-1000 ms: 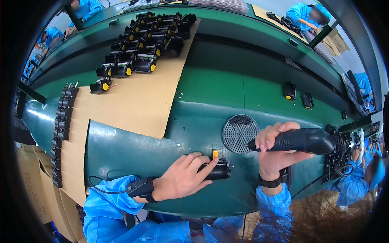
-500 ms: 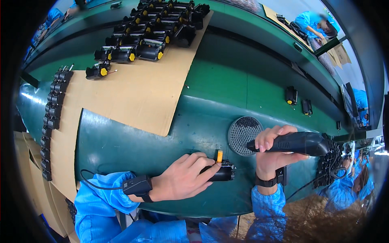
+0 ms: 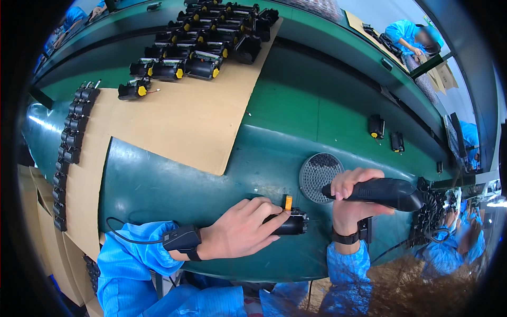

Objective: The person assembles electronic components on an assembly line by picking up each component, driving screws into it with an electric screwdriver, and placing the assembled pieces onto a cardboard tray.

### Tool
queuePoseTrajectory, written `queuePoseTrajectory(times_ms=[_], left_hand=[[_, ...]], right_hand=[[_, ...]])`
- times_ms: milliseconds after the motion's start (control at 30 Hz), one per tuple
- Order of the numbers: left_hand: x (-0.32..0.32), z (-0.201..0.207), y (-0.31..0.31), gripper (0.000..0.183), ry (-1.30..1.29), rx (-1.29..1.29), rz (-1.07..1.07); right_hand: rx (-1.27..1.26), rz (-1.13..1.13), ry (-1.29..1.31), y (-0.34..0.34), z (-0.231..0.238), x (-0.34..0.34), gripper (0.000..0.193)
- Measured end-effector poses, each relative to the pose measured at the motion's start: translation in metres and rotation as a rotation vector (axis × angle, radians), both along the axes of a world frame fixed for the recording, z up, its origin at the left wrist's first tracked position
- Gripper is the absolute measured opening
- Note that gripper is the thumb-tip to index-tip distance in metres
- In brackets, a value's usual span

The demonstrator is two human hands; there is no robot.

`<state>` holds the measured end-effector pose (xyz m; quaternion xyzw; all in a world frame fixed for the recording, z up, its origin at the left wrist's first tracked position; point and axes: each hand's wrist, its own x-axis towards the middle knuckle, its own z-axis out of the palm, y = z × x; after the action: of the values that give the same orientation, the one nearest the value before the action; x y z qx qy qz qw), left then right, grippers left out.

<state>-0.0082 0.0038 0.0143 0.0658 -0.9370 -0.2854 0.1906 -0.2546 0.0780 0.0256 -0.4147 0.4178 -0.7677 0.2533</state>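
My right hand [image 3: 353,196] is wrapped round a black electric screwdriver [image 3: 383,193], which lies almost level with its tip pointing left. That tip is over the near right part of a round grey dish [image 3: 302,177] with a grid of small holes; whether it touches cannot be made out. Small dark screws [image 3: 323,159] are heaped at the dish's far side. My left hand [image 3: 243,228] holds a black cylindrical part [image 3: 291,226] on the green table, fingers closed over its left end. An orange flat cable [image 3: 288,202] sticks up from that part beside my fingertips.
Rows of black assemblies with yellow knobs [image 3: 203,64] stand on cardboard [image 3: 179,129] at the far left. A line of black parts [image 3: 71,145] runs along the left. Two black units [image 3: 376,127] sit at the right. Coiled cable [image 3: 430,230] hangs near the right edge. Other people work beyond.
The screwdriver's rear end has dipped slightly, while its tip stays over the dish. My left hand keeps its hold on the black part. The whole view has shifted a little.
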Motion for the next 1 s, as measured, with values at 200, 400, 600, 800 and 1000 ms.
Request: queuePoseTrajectory(times_ms=[200, 400, 600, 800, 1000], left_hand=[[0.003, 0.001, 0.000, 0.060, -0.036, 0.037, -0.011], [0.005, -0.002, -0.001, 0.059, -0.024, 0.045, -0.018], [0.004, -0.004, 0.000, 0.057, -0.036, 0.036, -0.015], [0.005, -0.004, 0.001, 0.056, -0.045, 0.022, -0.014], [0.005, -0.005, 0.002, 0.056, -0.049, 0.009, -0.003]], right_hand=[[-0.239, -0.012, -0.153, 0.022, 0.037, 0.029, 0.085], [-0.234, 0.238, -0.120, 0.033, 0.023, 0.051, 0.081], [-0.164, 0.260, -0.078, 0.027, 0.019, 0.055, 0.080], [-0.165, 0.230, -0.116, 0.030, 0.011, 0.052, 0.089], [-0.171, 0.217, -0.105, 0.028, 0.010, 0.055, 0.090]])
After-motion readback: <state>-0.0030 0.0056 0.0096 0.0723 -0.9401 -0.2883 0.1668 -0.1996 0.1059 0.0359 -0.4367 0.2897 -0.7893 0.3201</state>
